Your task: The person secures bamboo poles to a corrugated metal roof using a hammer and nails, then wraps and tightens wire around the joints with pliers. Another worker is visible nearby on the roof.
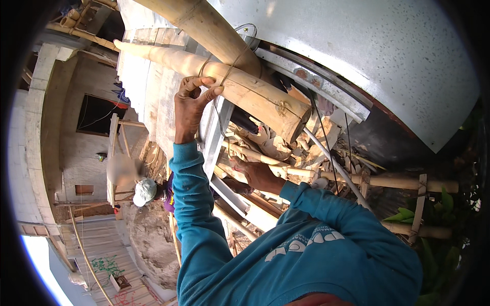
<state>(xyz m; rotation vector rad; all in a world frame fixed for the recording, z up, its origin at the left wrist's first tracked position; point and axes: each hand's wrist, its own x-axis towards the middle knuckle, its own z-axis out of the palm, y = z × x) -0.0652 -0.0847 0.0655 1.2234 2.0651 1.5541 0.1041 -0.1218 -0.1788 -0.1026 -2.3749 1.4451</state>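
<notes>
The right hand (258,174), below the thick bamboo pole (240,89), is clamping on a thinner bamboo pole (357,179) for support. The left hand (191,104), touching the thick pole's underside, is pinching the thin tie wire (219,71) looped around it; pulling it taut against the smooth round cane should be keeping the lashing tight. Beyond the pole, speckled grey metal sheeting (383,56) is curving overhead.

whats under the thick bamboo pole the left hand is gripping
Under the thick bamboo pole, by the left hand, run grey metal rails and thinner bamboo amid wood scraps. The pole covers whatever lies directly beneath it.
</notes>
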